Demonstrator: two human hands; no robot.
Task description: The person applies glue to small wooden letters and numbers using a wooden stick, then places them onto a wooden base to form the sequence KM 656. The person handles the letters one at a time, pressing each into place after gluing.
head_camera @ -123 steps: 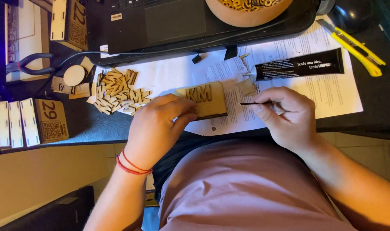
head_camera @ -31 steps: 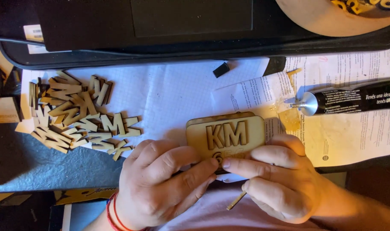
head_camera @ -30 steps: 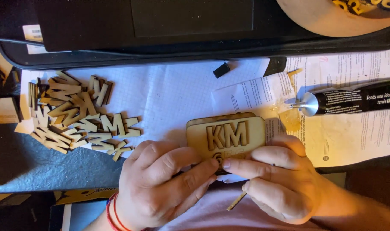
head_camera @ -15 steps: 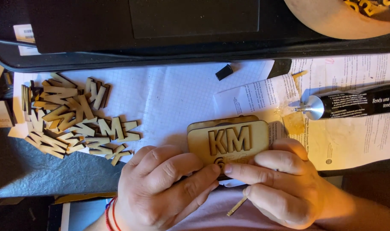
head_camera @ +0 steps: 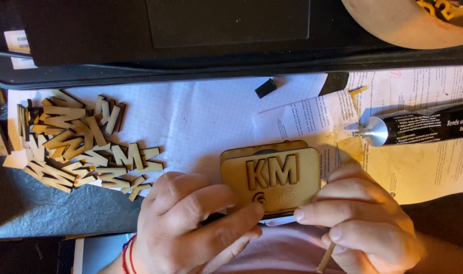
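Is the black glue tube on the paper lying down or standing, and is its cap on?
Lying down, cap off. The black glue tube rests flat on the printed paper, and its bare metal nozzle points left.

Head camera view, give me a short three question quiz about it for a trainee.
1. True or false: the wooden plaque is pinched between the left hand and the right hand.
2. Where does the pile of wooden letters lie? A) above the glue tube B) to the picture-left of the plaque C) inside the bowl
3. Fill in: the metal nozzle of the black glue tube points toward the picture's ____ side.

Key: 1 true; 2 B; 3 left. The right hand also holds a thin stick low in the frame.
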